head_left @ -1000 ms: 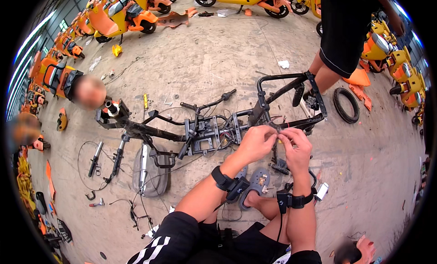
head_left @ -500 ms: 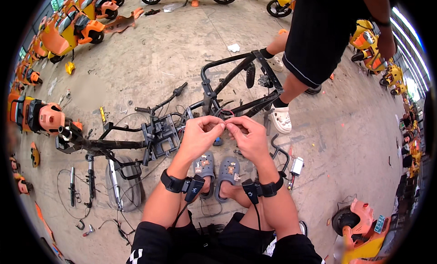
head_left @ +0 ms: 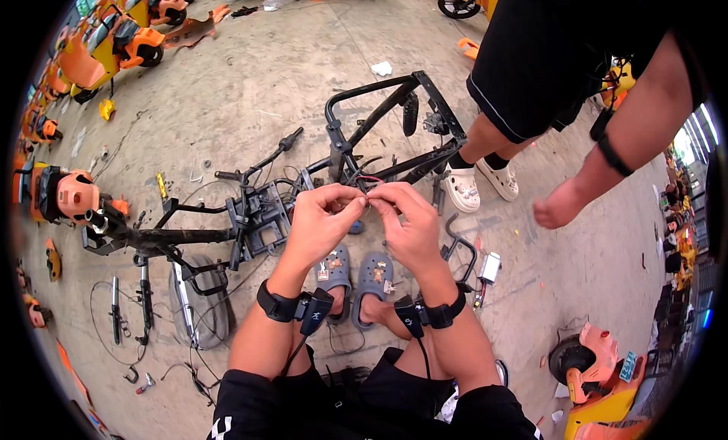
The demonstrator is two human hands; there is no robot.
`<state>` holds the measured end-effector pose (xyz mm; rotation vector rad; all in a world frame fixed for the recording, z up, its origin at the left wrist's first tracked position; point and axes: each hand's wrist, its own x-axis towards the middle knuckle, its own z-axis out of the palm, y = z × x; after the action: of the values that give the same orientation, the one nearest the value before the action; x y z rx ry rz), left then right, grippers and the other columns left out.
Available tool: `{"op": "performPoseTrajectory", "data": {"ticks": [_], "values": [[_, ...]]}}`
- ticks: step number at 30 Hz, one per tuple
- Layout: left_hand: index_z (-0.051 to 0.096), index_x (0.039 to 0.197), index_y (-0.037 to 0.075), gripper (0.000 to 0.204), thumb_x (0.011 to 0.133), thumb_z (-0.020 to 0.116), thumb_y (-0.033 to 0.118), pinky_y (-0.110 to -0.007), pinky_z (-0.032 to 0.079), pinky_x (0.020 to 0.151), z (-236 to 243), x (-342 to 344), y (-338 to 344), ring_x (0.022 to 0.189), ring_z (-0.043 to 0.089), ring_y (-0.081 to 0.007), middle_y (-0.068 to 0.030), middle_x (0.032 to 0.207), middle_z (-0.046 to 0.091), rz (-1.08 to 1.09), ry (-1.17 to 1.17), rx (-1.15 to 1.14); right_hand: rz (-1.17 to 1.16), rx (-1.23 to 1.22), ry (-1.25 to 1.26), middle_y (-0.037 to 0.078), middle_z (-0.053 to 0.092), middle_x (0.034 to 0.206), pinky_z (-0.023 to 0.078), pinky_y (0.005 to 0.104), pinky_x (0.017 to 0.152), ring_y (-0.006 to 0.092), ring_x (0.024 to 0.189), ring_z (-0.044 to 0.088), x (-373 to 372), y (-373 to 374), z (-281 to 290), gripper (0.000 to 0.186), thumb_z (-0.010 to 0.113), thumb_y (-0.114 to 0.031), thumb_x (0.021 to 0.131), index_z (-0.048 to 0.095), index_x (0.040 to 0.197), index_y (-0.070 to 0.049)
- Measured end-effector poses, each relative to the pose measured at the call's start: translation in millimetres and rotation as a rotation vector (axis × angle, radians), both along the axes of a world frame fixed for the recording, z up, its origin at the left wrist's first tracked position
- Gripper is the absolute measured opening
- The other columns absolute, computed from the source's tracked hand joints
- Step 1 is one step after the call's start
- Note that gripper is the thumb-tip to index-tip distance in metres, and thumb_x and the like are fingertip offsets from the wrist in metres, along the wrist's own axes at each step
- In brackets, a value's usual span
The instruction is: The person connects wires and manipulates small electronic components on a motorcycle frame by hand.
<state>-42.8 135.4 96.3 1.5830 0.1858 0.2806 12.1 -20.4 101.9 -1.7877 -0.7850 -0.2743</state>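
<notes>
My left hand (head_left: 330,220) and my right hand (head_left: 402,224) meet at their fingertips over the black scooter frame, pinching something thin and too small to make out. Red and dark wires (head_left: 368,178) run just above the fingertips. The frame's upright rear section (head_left: 368,122) stands behind my hands; its front tube (head_left: 201,235) reaches left past the middle plate (head_left: 265,224). Handlebars (head_left: 269,156) lie against it.
A co-worker's legs (head_left: 489,133) and hand (head_left: 557,209) are at right. Below lie fork tubes (head_left: 144,296), a grey padded piece (head_left: 216,319), a silver box (head_left: 490,267) and scooter bodywork (head_left: 591,364). Scooters (head_left: 106,53) line the edges.
The view has swung, putting my hands lower and more central. The co-worker has come closer, their arm now reaching down at the right. My fingertips remain pinched together.
</notes>
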Motion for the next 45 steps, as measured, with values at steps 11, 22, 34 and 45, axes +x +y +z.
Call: {"op": "performPoseTrajectory", "data": {"ticks": [11, 22, 34, 45], "values": [[0.074, 0.086, -0.002, 0.011, 0.081, 0.067, 0.005, -0.021, 0.041, 0.056, -3, 0, 22, 0.062, 0.054, -0.0064, -0.0038, 0.074, 0.068, -0.213, 0.143, -0.321, 0.099, 0.028, 0.131, 0.011, 0.067, 0.087, 0.05, 0.0306, 0.061, 0.0234, 0.071, 0.064, -5, 2, 8, 0.01, 0.065, 0.002, 0.089, 0.069, 0.098, -0.001], [0.072, 0.087, -0.001, 0.012, 0.082, 0.067, 0.009, -0.022, 0.039, 0.058, 4, -5, 32, 0.061, 0.051, -0.0078, -0.0048, 0.076, 0.067, -0.306, 0.203, -0.473, 0.226, -0.033, 0.259, 0.007, 0.068, 0.095, 0.053, 0.024, 0.071, 0.0118, 0.079, 0.067, -5, 5, 3, 0.013, 0.061, 0.004, 0.093, 0.067, 0.104, 0.002], [0.073, 0.091, 0.0, 0.013, 0.087, 0.073, 0.013, -0.02, 0.042, 0.057, -2, -5, 35, 0.065, 0.056, -0.0059, -0.0023, 0.079, 0.068, -0.255, 0.114, -0.403, 0.224, 0.121, 0.632, 0.006, 0.07, 0.097, 0.052, 0.0213, 0.078, 0.0092, 0.086, 0.065, -9, 3, 6, 0.021, 0.067, 0.0, 0.092, 0.067, 0.112, 0.005], [0.072, 0.085, 0.005, 0.009, 0.085, 0.069, 0.014, -0.02, 0.034, 0.057, -7, -1, 40, 0.063, 0.048, -0.0044, 0.003, 0.073, 0.063, -0.351, 0.192, -0.546, 0.153, 0.039, 0.384, 0.007, 0.07, 0.088, 0.053, 0.0253, 0.072, 0.0115, 0.08, 0.066, -10, 11, 2, 0.01, 0.064, -0.003, 0.094, 0.067, 0.102, 0.003]]}}
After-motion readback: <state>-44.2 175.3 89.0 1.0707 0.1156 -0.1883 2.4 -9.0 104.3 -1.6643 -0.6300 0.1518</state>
